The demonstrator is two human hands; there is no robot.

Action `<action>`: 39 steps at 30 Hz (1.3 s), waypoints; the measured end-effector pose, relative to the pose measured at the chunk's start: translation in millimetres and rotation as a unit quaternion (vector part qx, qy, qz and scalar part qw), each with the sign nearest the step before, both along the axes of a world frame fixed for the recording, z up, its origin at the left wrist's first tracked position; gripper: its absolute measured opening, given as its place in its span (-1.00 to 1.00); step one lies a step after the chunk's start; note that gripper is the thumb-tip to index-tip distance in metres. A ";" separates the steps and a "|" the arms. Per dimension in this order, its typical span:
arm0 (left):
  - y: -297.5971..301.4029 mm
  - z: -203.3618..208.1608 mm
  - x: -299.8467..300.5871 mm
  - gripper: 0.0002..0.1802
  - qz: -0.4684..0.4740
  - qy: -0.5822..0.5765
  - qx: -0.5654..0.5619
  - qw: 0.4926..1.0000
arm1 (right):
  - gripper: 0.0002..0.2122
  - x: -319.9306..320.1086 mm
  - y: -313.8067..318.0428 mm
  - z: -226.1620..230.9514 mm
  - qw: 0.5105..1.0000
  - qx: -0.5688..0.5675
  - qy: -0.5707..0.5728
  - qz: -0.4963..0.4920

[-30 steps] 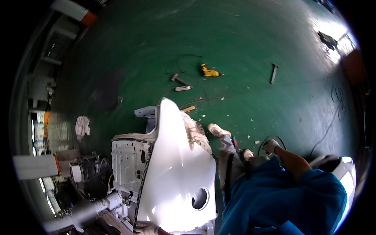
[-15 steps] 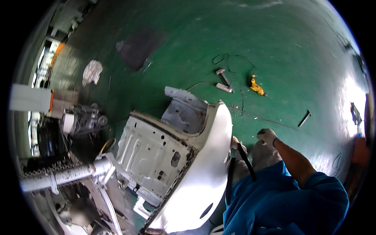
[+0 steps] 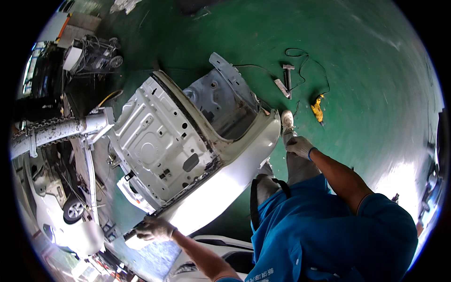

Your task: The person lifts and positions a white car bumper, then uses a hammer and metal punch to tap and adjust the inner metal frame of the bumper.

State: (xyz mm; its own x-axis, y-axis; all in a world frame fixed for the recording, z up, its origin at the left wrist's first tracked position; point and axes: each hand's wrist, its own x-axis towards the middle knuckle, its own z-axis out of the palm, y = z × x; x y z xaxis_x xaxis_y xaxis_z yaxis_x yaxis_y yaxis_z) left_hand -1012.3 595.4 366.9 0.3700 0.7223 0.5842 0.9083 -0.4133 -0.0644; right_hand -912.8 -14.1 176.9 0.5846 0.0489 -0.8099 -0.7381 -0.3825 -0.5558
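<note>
White sheet-metal car body section (image 3: 174, 146): glossy curved outer face, inner face pierced with holes; near end touching gloved left hand (image 3: 157, 229), bulk beyond hand, rightward.

On the green floor (image 3: 371, 80), far right, lie a yellow drill (image 3: 317, 110), its dark cord (image 3: 325, 73) looped, a hammer (image 3: 288, 77) and, beside it, a pale tool (image 3: 281, 88). A rag (image 3: 124, 4) and wheeled machine (image 3: 91, 54) are far left, a beam (image 3: 66, 132) left, a car wheel (image 3: 73, 209) near left.
</note>
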 end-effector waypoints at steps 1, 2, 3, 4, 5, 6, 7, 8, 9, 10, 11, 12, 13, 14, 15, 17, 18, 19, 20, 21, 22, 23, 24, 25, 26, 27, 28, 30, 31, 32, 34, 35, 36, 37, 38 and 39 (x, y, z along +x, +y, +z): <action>-37.2 -9.4 19.1 -0.15 0.024 -0.019 -0.043 0.999 | -0.76 7.1 -15.8 -2.9 1.000 0.003 0.019 -0.001; -58.0 -21.8 30.1 -0.17 0.052 -0.010 -0.035 0.998 | -0.73 14.2 -28.0 -5.9 0.999 0.012 0.040 -0.003; -68.4 -39.3 32.8 -0.18 0.080 -0.002 -0.026 0.996 | -0.70 19.8 -39.8 -10.7 0.998 0.021 0.059 -0.005; -76.2 -51.5 37.1 -0.25 0.089 -0.004 -0.022 0.996 | -0.71 23.3 -57.5 -20.2 0.997 0.016 0.071 -0.014; -78.5 -52.6 37.0 -0.26 0.081 -0.029 -0.028 0.996 | -0.72 26.4 -76.3 -32.1 0.996 0.009 0.082 -0.023; -83.5 -52.7 39.9 -0.28 0.070 -0.053 -0.038 0.995 | -0.73 27.2 -95.7 -42.2 0.995 -0.001 0.094 -0.037; -88.9 -51.8 40.0 -0.29 0.063 -0.079 -0.049 0.994 | -0.75 30.8 -114.0 -47.4 0.994 -0.014 0.104 -0.035; -88.4 -47.8 41.5 -0.33 0.081 -0.070 -0.052 0.993 | -0.77 33.5 -131.3 -51.9 0.993 -0.027 0.114 -0.034; -96.7 -41.4 48.4 -0.36 0.107 -0.056 -0.054 0.991 | -0.79 35.5 -148.7 -53.5 0.991 -0.041 0.123 -0.031; -97.6 -42.6 50.3 -0.38 0.103 -0.060 -0.044 0.992 | -0.84 37.0 -164.9 -54.2 0.986 0.003 0.147 -0.076; -96.3 -42.8 50.4 -0.39 0.098 -0.065 -0.033 0.992 | -0.85 38.5 -179.3 -55.0 0.986 -0.041 0.161 -0.029; -90.9 -46.8 46.6 -0.39 0.091 -0.070 -0.023 0.993 | -0.86 41.2 -189.8 -53.4 0.981 -0.084 0.174 0.018; -85.5 -50.1 42.1 -0.39 0.095 -0.060 -0.017 0.994 | -0.87 47.1 -197.2 -50.7 0.973 -0.126 0.183 0.065; -79.4 -51.7 36.3 -0.39 0.098 -0.050 -0.011 0.994 | -0.86 50.4 -202.4 -49.0 0.967 -0.139 0.198 0.074; -76.2 -56.5 36.1 -0.39 0.098 -0.042 -0.011 0.994 | -0.86 47.1 -213.3 -59.5 0.971 -0.128 0.170 0.110; -78.2 -58.1 40.1 -0.35 0.119 -0.037 -0.034 0.992 | -0.84 48.4 -217.9 -60.6 0.977 -0.110 0.150 0.105; -80.8 -52.0 37.7 -0.35 0.118 -0.042 -0.031 0.992 | -0.83 64.4 -199.9 -34.1 0.980 -0.098 0.160 0.069; -85.9 -51.1 44.2 -0.34 0.111 -0.052 -0.036 0.992 | -0.76 65.3 -198.4 -33.3 0.982 -0.097 0.142 0.081; -87.1 -51.5 47.6 -0.35 0.115 -0.054 -0.036 0.991 | -0.70 66.4 -196.0 -33.6 0.983 -0.096 0.124 0.094; -82.0 -53.5 43.3 -0.35 0.119 -0.059 -0.029 0.991 | -0.63 68.0 -191.6 -35.0 0.984 -0.092 0.106 0.110; -84.9 -52.3 45.1 -0.34 0.114 -0.059 -0.048 0.991 | -0.64 66.9 -187.0 -37.3 0.987 -0.078 0.088 0.106; -88.8 -51.7 47.6 -0.34 0.109 -0.058 -0.067 0.990 | -0.65 63.4 -187.2 -35.8 0.989 -0.074 0.090 0.087; -86.4 -52.5 43.5 -0.35 0.109 -0.075 -0.053 0.990 | -0.66 65.5 -175.5 -28.6 0.991 -0.061 0.092 0.074; -84.1 -55.4 44.8 -0.35 0.103 -0.071 -0.048 0.991 | -0.66 64.2 -170.2 -22.1 0.993 -0.050 0.093 0.059; -83.0 -57.9 45.4 -0.34 0.098 -0.068 -0.044 0.992 | -0.67 60.1 -173.1 -20.5 0.993 -0.056 0.091 0.051; -82.2 -60.4 44.9 -0.33 0.093 -0.064 -0.039 0.993 | -0.68 55.1 -177.6 -21.2 0.993 -0.062 0.090 0.044; -81.7 -62.6 43.4 -0.33 0.090 -0.060 -0.033 0.994 | -0.69 50.9 -183.3 -20.8 0.993 -0.067 0.089 0.038; -78.5 -63.4 33.0 -0.29 0.085 -0.064 -0.034 0.994 | -0.72 37.7 -200.7 -14.5 0.995 -0.057 0.088 0.004; -76.7 -61.2 26.2 -0.26 0.083 -0.075 -0.038 0.993 | -0.74 29.3 -209.7 -9.5 0.995 -0.049 0.090 -0.007; -78.7 -59.0 31.9 -0.20 0.074 -0.101 -0.055 0.991 | -0.78 16.7 -227.9 -10.4 0.996 -0.051 0.078 0.004; -79.1 -54.5 33.1 -0.20 0.077 -0.100 -0.072 0.989 | -0.83 2.4 -237.3 1.4 0.992 -0.092 0.091 0.009; -80.9 -59.2 37.6 -0.18 0.048 -0.096 -0.070 0.992 | -0.90 -15.1 -273.3 -19.2 0.992 -0.012 0.102 -0.079; -78.7 -56.3 35.9 -0.18 0.055 -0.084 -0.079 0.992 | -0.90 -17.6 -266.7 -5.7 0.993 -0.046 0.096 -0.055; -74.7 -53.3 33.6 -0.18 0.060 -0.073 -0.090 0.991 | -0.75 -16.1 -257.6 19.1 0.992 -0.084 0.089 -0.032; -70.3 -56.3 29.0 -0.17 0.068 -0.037 -0.072 0.994 | -0.68 -19.4 -260.1 27.1 0.991 -0.067 0.098 -0.065; -75.0 -58.5 30.7 -0.17 0.069 -0.004 -0.061 0.996 | -0.71 -22.0 -268.2 37.6 0.993 -0.059 0.084 -0.050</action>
State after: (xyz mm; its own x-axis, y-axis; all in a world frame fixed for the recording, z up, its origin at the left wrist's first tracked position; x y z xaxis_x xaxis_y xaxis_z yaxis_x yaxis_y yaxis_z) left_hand -981.7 520.4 308.3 0.2579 0.8316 0.4918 0.9574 -0.2882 -0.0147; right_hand -934.8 -282.3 214.5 0.4373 -0.1037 -0.8933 -0.8542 -0.3585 -0.3765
